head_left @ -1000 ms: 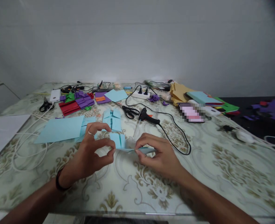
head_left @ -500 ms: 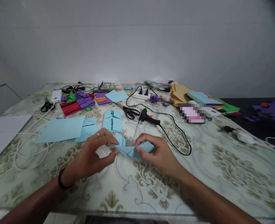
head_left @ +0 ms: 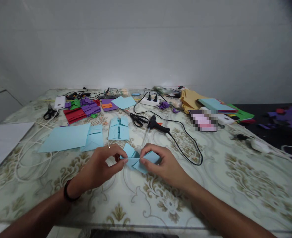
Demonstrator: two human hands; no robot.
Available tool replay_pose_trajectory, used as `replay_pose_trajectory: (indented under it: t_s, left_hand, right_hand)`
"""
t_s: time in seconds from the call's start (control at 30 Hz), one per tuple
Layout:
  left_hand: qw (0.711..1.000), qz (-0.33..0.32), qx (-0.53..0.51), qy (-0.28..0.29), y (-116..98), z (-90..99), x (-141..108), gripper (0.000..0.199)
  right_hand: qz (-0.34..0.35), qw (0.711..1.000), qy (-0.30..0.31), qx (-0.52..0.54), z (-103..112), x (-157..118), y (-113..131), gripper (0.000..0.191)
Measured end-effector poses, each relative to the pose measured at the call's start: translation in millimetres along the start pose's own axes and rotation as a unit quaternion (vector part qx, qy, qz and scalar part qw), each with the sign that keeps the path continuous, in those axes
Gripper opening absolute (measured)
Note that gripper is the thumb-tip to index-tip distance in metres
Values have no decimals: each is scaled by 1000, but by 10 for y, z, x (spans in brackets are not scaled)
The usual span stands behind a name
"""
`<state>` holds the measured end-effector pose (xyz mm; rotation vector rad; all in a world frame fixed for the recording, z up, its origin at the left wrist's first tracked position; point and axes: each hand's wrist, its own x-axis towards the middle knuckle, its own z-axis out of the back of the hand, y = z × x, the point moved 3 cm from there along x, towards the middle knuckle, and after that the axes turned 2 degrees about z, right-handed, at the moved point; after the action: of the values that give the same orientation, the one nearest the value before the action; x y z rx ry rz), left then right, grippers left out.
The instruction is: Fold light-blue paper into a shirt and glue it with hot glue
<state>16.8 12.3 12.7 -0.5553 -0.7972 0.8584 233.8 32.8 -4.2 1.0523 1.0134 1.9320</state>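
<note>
- The left hand point(head_left: 100, 167) pinches the left part of a folded blue paper point(head_left: 141, 168), thumb and fingertips close together.
- The right hand point(head_left: 165, 163) grips the same paper nearer its right part, thumb on the near side.
- The paper is between the hands, above the near-middle of the table point(head_left: 128, 201), its flaps spread at angles.
- Just beyond it lies a folded blue piece point(head_left: 118, 129); scissors point(head_left: 138, 119) and a glue gun point(head_left: 158, 125) lie to that piece's right.
- A blue sheet point(head_left: 66, 137) lies beyond the left hand.
</note>
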Motion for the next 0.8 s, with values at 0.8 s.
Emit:
replay_pose_trajectory:
  t_s: [0.8]
  left_hand:
    - [987,-19,93,-127,49,51,-20,11]
  right_hand:
    - [-37,999,35,6,32,32,-62,30]
